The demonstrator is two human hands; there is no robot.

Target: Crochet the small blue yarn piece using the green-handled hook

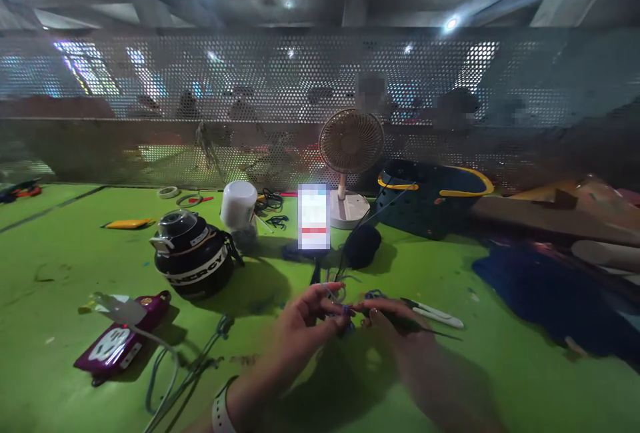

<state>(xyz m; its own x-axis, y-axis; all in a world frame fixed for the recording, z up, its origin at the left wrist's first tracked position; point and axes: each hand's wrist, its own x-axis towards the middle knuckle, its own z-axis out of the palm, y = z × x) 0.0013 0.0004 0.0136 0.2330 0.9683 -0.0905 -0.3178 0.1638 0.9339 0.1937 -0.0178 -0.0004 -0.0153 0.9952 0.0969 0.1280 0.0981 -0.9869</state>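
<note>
Just in front of me, my left hand (pixel 313 316) pinches a small purple crochet piece (pixel 346 313) between thumb and fingers, its index finger raised with a strand of yarn by it. My right hand (pixel 387 320) grips a crochet hook (pixel 410 324) with a dark handle, whose thin end sticks out to the right. The hook's tip meets the purple piece, though its exact place in the stitches is too small to make out. Beyond the hands sits a ball of dark yarn (pixel 363 246). White-handled snips (pixel 440 316) lie right beside my right hand.
A lit phone (pixel 314 216) stands ahead, before a fan (pixel 351 143). A dark basket (pixel 430 200) and dark blue cloth (pixel 545 293) are at right. Left are a black bottle (pixel 195 260), white tub (pixel 239 205) and purple power strip (pixel 123 340) with cables on the green table (pixel 280 400).
</note>
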